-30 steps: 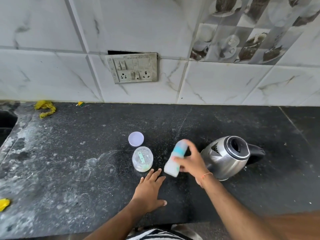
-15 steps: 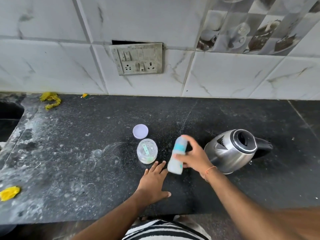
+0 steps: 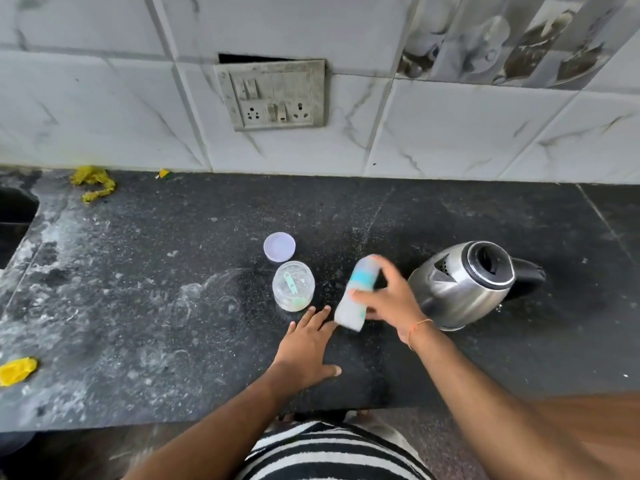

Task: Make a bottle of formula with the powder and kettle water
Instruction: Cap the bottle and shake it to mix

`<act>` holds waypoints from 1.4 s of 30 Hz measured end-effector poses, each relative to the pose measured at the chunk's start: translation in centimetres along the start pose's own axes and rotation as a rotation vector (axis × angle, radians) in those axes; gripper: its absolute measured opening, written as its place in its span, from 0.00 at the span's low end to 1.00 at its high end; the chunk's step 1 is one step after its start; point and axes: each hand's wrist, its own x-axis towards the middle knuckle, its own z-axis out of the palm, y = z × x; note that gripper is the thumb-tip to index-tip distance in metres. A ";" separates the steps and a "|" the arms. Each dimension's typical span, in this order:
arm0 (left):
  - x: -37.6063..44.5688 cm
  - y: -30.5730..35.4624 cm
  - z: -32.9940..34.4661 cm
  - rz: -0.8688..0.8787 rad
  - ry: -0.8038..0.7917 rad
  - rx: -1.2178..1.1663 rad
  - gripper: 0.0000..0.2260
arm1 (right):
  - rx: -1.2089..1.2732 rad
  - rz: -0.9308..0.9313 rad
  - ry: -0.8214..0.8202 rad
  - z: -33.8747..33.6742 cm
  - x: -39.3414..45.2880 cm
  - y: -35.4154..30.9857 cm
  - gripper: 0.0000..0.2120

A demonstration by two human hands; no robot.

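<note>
My right hand (image 3: 388, 299) grips a white baby bottle (image 3: 355, 299) with a teal band, tilted and blurred, just above the dark counter (image 3: 173, 306). My left hand (image 3: 308, 344) rests flat on the counter, fingers spread, right below the bottle. An open clear powder jar (image 3: 293, 285) with a green scoop inside stands left of the bottle. Its pale purple lid (image 3: 279, 247) lies behind it. A steel kettle (image 3: 464, 285) with an open top stands to the right of my right hand.
A tiled wall with a switch and socket plate (image 3: 272, 95) runs behind the counter. Yellow scraps (image 3: 93, 183) lie at the back left, another yellow scrap (image 3: 17, 370) at the front left. A sink edge (image 3: 14, 209) shows at far left.
The bottle stays gripped in my right hand and looks blurred with small shifts in tilt. My left hand stays flat on the counter. The view has tipped slightly.
</note>
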 end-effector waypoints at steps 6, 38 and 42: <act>0.1 0.0 0.0 0.004 0.003 0.005 0.45 | -0.165 -0.231 0.128 -0.8 -0.2 0.4 0.37; -0.5 -0.6 0.1 0.045 0.003 -0.004 0.51 | -0.523 -0.209 0.029 -0.8 -0.9 2.0 0.37; -0.4 -0.6 -0.7 0.038 0.045 -0.137 0.54 | -0.470 -0.329 0.129 -1.4 -0.4 1.6 0.35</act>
